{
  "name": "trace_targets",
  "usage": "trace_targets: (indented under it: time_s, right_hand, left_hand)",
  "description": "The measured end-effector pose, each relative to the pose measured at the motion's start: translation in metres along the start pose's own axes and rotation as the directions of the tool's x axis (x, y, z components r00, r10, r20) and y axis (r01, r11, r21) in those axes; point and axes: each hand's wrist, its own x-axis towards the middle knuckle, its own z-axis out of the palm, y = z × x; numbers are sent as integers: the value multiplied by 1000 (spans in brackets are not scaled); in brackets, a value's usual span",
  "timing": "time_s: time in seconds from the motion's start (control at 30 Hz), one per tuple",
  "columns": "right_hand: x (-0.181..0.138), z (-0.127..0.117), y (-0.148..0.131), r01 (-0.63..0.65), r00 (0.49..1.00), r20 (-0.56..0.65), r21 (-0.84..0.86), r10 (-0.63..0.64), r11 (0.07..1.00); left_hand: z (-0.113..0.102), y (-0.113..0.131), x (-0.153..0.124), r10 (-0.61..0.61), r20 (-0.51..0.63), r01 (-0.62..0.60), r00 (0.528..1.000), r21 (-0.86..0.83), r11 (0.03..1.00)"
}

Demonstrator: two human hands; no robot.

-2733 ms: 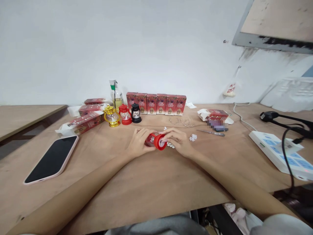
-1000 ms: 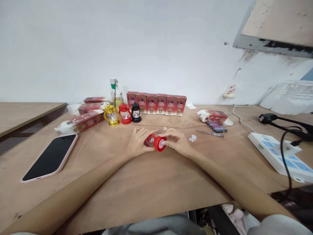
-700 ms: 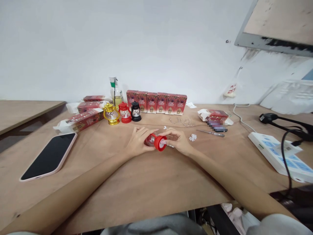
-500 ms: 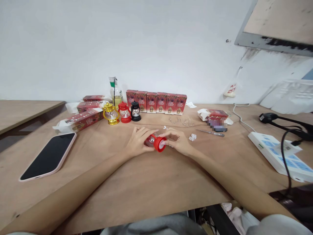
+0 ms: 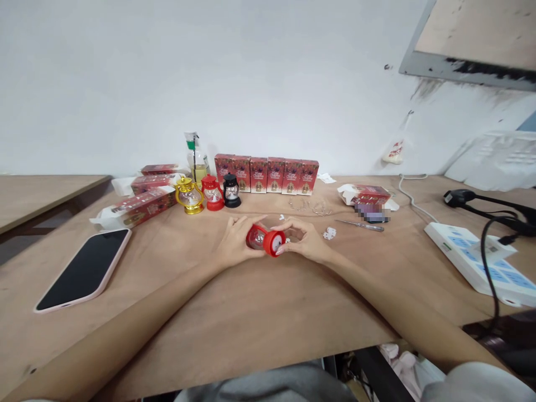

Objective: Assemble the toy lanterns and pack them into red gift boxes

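Note:
A small red lantern (image 5: 260, 239) with a clear body lies on its side between my hands, its round base turned toward the right and toward me. My left hand (image 5: 235, 242) is wrapped round the body and top end. The thumb and fingers of my right hand (image 5: 305, 240) grip the rim of the red base, with the thumb at the pale disc inside it. Beyond my hands, a gold lantern (image 5: 190, 195), a second red lantern (image 5: 213, 193) and a black lantern (image 5: 231, 191) stand upright in a row.
Several red boxes (image 5: 258, 174) line the wall. Opened boxes (image 5: 144, 207) lie at left, another box (image 5: 368, 195) at right. A phone (image 5: 86, 268) lies left. Right are a screwdriver (image 5: 362, 225), small white pieces (image 5: 330, 233), thin wire pieces (image 5: 320, 209) and a power strip (image 5: 481, 262).
The lantern's base has turned slightly, showing more of its underside disc. My right thumb has shifted lower on the rim, and my left hand keeps its hold.

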Motion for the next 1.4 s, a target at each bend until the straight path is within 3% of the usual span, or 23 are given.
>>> trace_targets:
  time_s: [0.13, 0.37, 1.4]
  right_hand:
    - [1, 2, 5, -70, 994, -84, 82, 77, 994]
    - [2, 4, 15, -72, 980, -176, 133, 95, 988]
    - [-1, 11, 11, -41, 975, -214, 115, 65, 992]
  left_hand:
    - [1, 0, 3, -133, 12, 133, 991, -113, 985]
    - [1, 0, 9, -154, 56, 164, 987, -323, 932]
    - [4, -6, 7, -143, 60, 155, 988, -357, 921]
